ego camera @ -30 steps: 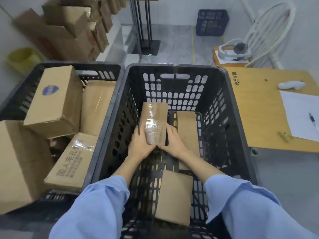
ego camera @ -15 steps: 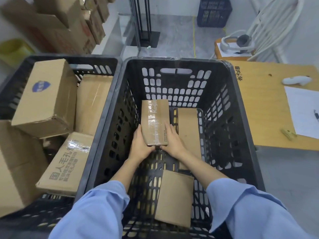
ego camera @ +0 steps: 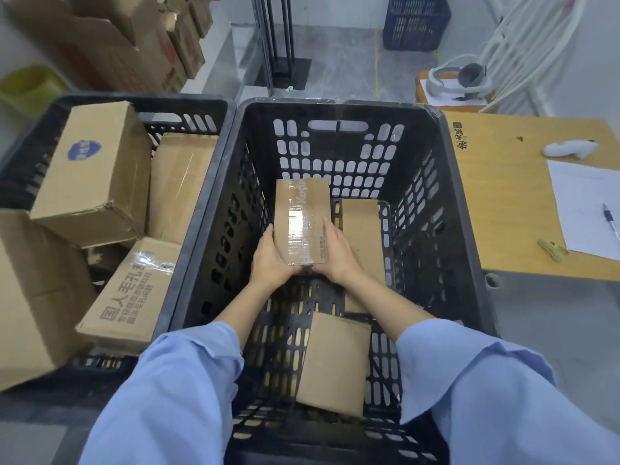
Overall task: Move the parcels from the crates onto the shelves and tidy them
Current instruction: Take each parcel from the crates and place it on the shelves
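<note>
The deep black crate point(ego camera: 436, 229) sets the scene. Left of it, touching, a second crate point(ego camera: 167, 104) is piled with bigger cartons, and right of it stands a table point(ego camera: 503, 213). Inside the crate are three parcels: a taped parcel point(ego camera: 300, 219) in its far half, a flat parcel point(ego camera: 364, 236) just right of that, and a plain parcel point(ego camera: 333, 362) at its near end. The left hand point(ego camera: 268, 263) and right hand point(ego camera: 339, 253) reach in, fingers point(ego camera: 327, 228) clamped on the taped parcel's long sides, likely to lift it level past the tall walls.
</note>
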The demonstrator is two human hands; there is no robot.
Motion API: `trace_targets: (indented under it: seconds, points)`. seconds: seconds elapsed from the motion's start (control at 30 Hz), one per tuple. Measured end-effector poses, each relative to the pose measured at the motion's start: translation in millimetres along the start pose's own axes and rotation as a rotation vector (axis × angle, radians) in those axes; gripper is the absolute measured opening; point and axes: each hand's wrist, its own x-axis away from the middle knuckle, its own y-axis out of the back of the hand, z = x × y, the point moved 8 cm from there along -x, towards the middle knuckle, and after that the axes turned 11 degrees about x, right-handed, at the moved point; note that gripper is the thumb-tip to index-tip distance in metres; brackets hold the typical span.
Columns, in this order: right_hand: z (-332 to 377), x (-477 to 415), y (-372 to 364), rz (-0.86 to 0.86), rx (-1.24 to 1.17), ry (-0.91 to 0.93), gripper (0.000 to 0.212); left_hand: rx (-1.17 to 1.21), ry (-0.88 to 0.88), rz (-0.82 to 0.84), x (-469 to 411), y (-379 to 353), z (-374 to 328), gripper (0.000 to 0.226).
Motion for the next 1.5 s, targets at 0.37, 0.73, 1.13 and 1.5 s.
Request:
trace_targets:
  seconds: [0.37, 0.73, 1.13, 1.5]
  points:
    - [37.8, 43.7, 73.3, -0.032, -0.034, 0.093, 0.120, -0.052, -0.127, -0.021, 53.7, 32.1, -76.6, 0.102]
    - [70.3, 116.7, 184.0, -0.267, -0.275, 0.342, 0.121, 0.064, -0.360, -0.124, 123.5, 57.9, -169.0, 0.126]
    - [83.4, 163.6, 242.8, -0.250, -0.338, 0.344, 0.110, 0.138, -0.512, -0.205, 159.1, 80.2, -226.0, 0.097]
    - [121.4, 177.4, 241.5, -0.162, -0.527, 0.463, 0.092, 0.350, -0.508, -0.294, 196.7, 135.9, -216.5, 0.070]
